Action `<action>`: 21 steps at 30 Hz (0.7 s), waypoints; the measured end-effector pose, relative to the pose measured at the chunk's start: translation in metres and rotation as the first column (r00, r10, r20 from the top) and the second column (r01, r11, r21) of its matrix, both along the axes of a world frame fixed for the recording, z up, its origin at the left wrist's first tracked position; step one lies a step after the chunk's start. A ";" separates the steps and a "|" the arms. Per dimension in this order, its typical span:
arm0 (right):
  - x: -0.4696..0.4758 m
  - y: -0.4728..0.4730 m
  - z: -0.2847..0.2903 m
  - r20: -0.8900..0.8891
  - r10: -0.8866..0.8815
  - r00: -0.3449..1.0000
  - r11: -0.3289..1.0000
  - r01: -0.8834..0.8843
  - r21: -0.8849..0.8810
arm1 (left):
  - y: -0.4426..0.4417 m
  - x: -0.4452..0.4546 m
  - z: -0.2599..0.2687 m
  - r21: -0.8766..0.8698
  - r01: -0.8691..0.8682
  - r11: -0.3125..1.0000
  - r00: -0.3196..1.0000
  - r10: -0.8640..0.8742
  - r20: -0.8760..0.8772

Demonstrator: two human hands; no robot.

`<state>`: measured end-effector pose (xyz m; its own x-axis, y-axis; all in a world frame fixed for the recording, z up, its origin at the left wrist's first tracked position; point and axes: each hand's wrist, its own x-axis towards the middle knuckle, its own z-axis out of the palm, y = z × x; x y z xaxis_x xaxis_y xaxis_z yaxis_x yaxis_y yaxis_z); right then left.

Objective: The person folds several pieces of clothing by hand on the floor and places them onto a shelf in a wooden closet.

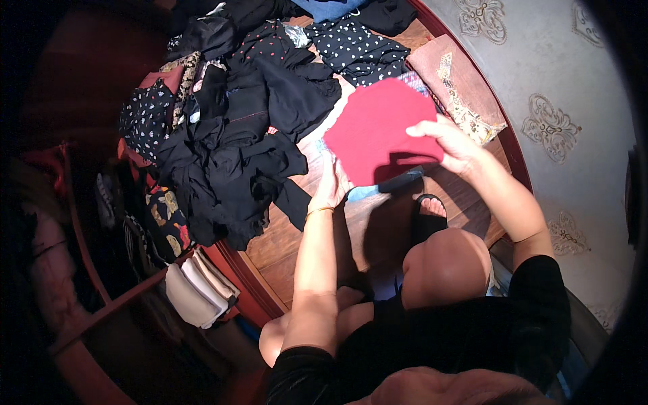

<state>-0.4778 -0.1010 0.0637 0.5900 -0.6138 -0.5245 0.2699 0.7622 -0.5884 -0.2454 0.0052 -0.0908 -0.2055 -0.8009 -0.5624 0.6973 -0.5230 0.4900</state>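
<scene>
A folded red cloth (382,126) is held up in front of me between both hands. My left hand (331,185), with a gold bangle at its wrist, supports the cloth's lower left edge, its fingers partly behind it. My right hand (450,144) pinches the right edge, thumb on top. Beneath the cloth, folded blue denim (364,192) shows on the wooden floor. Rumpled black garments (228,167) lie left of my left hand. Beyond the red cloth is a black garment with white dots (359,48).
Folded pink fabric with a floral trim (450,86) lies by the patterned wall (547,126). At left, an opened wardrobe (101,314) has folded beige and white cloths (200,291) at its edge. A stack with a small-print black garment (147,119) stands above. My sandalled foot (433,207) is near the denim.
</scene>
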 end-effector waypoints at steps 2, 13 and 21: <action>0.003 0.010 -0.030 -0.085 0.089 0.992 0.995 -0.092 -0.039 | 0.008 0.004 -0.007 0.043 -0.175 0.984 0.980 0.178 -0.089; -0.024 0.024 -0.195 -0.258 0.104 0.960 0.989 -0.127 -0.071 | 0.033 -0.007 -0.073 0.057 -0.152 0.987 0.864 0.105 0.492; -0.025 0.054 -0.238 -0.649 -0.187 0.738 0.857 -0.200 -0.475 | 0.056 -0.033 -0.092 -0.175 -0.110 0.978 0.467 0.207 0.860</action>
<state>-0.5029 -0.0472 -0.1743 0.2202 -0.8882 -0.4032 -0.3329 0.3200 -0.8870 -0.2781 0.0613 -0.1828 0.4858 -0.8187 -0.3062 -0.0464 -0.3739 0.9263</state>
